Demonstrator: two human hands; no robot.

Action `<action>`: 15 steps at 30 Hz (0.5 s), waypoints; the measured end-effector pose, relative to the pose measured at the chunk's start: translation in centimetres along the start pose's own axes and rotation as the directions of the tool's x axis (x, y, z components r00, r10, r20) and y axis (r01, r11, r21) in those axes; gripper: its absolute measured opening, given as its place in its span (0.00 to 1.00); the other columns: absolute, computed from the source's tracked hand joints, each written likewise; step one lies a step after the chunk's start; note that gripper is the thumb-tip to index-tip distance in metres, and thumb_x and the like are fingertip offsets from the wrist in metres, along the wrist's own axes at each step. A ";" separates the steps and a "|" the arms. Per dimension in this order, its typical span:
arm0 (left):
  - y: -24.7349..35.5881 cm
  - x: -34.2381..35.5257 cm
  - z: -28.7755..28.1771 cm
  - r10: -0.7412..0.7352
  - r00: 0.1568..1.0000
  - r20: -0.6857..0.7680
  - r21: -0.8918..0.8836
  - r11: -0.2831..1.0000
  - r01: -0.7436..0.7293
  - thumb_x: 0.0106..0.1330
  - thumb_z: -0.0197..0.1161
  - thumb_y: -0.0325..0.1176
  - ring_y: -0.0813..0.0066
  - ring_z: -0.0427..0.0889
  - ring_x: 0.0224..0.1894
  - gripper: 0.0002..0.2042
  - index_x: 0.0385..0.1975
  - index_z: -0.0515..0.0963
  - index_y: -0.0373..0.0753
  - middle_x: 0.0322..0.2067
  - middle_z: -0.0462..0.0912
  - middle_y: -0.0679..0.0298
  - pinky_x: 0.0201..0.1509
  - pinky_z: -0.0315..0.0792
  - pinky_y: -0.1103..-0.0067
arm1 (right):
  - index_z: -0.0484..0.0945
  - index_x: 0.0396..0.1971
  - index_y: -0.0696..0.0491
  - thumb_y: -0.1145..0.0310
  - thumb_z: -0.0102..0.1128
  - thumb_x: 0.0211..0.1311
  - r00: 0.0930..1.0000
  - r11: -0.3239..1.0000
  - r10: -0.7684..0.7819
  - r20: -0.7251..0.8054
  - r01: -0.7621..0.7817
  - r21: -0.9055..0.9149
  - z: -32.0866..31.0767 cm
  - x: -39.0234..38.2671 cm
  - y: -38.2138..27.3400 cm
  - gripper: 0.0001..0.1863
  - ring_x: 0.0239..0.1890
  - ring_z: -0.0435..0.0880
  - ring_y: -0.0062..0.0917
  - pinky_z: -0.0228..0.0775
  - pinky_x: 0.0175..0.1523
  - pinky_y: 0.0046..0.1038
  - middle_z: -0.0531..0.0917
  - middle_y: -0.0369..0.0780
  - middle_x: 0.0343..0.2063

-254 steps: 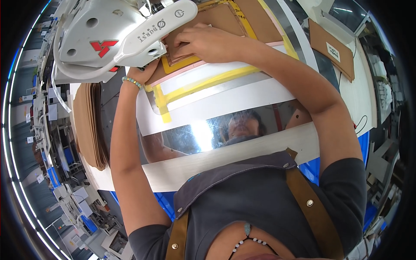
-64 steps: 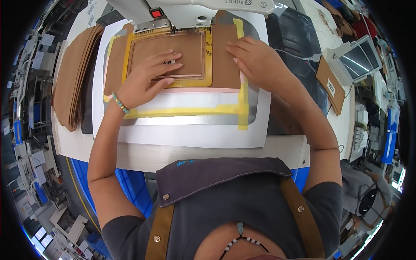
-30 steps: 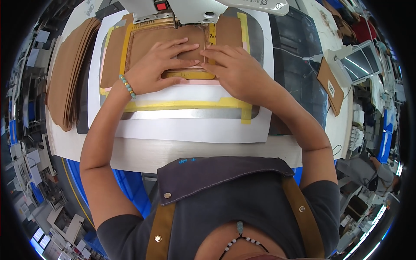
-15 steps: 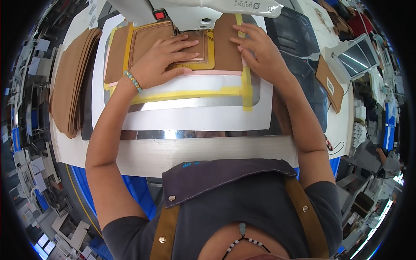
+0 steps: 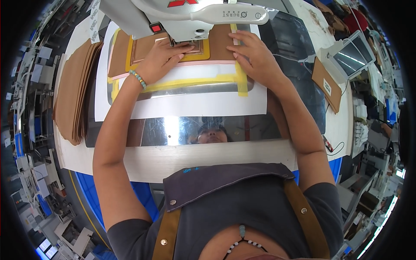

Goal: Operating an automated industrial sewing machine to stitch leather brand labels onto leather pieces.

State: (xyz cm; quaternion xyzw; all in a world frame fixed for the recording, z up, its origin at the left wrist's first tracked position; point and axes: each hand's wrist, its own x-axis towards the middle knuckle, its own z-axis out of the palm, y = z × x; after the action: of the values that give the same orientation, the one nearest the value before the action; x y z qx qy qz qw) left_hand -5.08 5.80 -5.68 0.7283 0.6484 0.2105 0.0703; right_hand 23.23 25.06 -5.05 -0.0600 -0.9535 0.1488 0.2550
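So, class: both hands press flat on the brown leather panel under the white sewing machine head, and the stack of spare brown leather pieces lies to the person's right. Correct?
Not quite. In the head view the stack of spare brown leather pieces lies to the person's left. The rest holds: left hand and right hand press flat on the brown leather panel under the white sewing machine head.
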 end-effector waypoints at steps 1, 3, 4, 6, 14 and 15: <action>-0.2 0.1 0.1 0.010 1.000 0.001 0.003 1.000 -0.010 0.81 0.51 0.40 0.51 0.77 0.64 0.20 0.66 0.81 0.46 0.63 0.83 0.52 0.74 0.64 0.63 | 0.89 0.49 0.57 0.72 0.59 0.67 1.000 1.000 -0.005 0.001 0.005 -0.001 0.0 0.0 0.0 0.15 0.70 0.73 0.41 0.70 0.71 0.42 0.81 0.44 0.64; -0.4 0.2 0.3 -0.013 0.997 -0.078 0.001 1.000 0.013 0.80 0.51 0.38 0.48 0.79 0.61 0.19 0.63 0.83 0.44 0.58 0.85 0.47 0.72 0.67 0.65 | 0.89 0.49 0.56 0.72 0.59 0.67 1.000 1.000 -0.029 0.002 0.029 -0.007 -0.1 0.0 -0.1 0.15 0.71 0.73 0.41 0.69 0.71 0.42 0.81 0.44 0.64; -0.4 0.1 0.4 -0.024 0.998 -0.062 0.000 1.000 0.024 0.80 0.51 0.38 0.48 0.79 0.61 0.19 0.63 0.83 0.44 0.58 0.85 0.47 0.72 0.67 0.65 | 0.89 0.49 0.56 0.72 0.59 0.67 1.000 1.000 -0.016 0.013 0.016 -0.013 -0.1 0.0 -0.1 0.15 0.71 0.73 0.41 0.69 0.71 0.42 0.81 0.44 0.64; -0.3 -0.1 0.3 -0.107 0.992 -0.061 -0.050 0.993 0.104 0.80 0.53 0.36 0.46 0.79 0.59 0.18 0.62 0.84 0.41 0.56 0.85 0.46 0.72 0.67 0.66 | 0.89 0.49 0.56 0.72 0.60 0.67 0.999 0.999 -0.049 -0.004 0.049 -0.018 -0.3 0.0 -0.2 0.15 0.71 0.72 0.41 0.69 0.71 0.43 0.81 0.44 0.64; 2.4 -6.0 -5.7 -0.218 0.839 -0.498 -0.064 0.974 0.215 0.75 0.64 0.26 0.62 0.88 0.48 0.08 0.47 0.87 0.35 0.47 0.89 0.54 0.56 0.80 0.73 | 0.89 0.50 0.55 0.72 0.60 0.68 0.999 0.998 -0.032 0.034 0.034 -0.052 -1.1 0.1 -0.9 0.15 0.73 0.70 0.40 0.65 0.73 0.43 0.79 0.42 0.66; 3.7 -6.9 -7.4 -0.141 0.771 -0.621 -0.029 0.987 0.156 0.74 0.63 0.25 0.68 0.89 0.44 0.07 0.46 0.87 0.33 0.45 0.91 0.55 0.52 0.81 0.74 | 0.88 0.52 0.54 0.73 0.60 0.69 0.998 0.999 -0.033 0.045 0.034 -0.030 -1.2 0.1 -0.9 0.15 0.75 0.68 0.39 0.62 0.76 0.43 0.78 0.40 0.68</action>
State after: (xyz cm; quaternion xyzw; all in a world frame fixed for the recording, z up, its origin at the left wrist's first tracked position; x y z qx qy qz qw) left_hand -5.15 -2.76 0.88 0.5657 0.6932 0.4242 -0.1393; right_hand 23.73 24.54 -3.79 -0.0447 -0.9621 0.1312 0.2349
